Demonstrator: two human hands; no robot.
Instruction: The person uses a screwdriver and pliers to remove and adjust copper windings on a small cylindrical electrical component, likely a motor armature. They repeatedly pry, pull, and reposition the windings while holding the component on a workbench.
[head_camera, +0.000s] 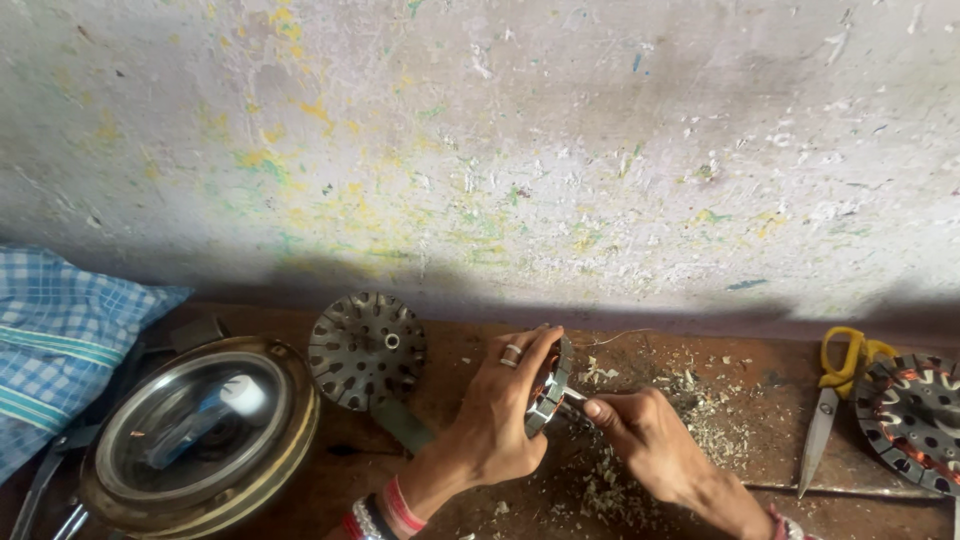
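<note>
From the head camera, the left hand (505, 405) is closed around a round metal motor core with copper wire inside (549, 386). It holds the core up on its edge, just above the brown wooden desk (470, 345). The right hand (640, 425) is pinched shut on a thin metal tool (575, 397), and the tip of the tool touches the core. Both hands are near the middle of the desk, close to the bottom of the picture.

Small pale scraps (690, 395) lie all over the desk under and beside the right hand. The desk ends at the back against a rough, scratched wall with flecks of yellow and green paint (500, 150), so there is not much room behind the hands.

To the left, near the left hand, a dark round metal disc with holes (366, 350) leans up. Further left sits a big round shiny metal cover with a glassy top (200, 430), and a blue checked cloth (55, 340) lies at the far left edge.

To the right, well apart from the hands, lie scissors with yellow handles (835, 400). Beside them, at the right edge, is another round motor core with copper coils (915, 420).
</note>
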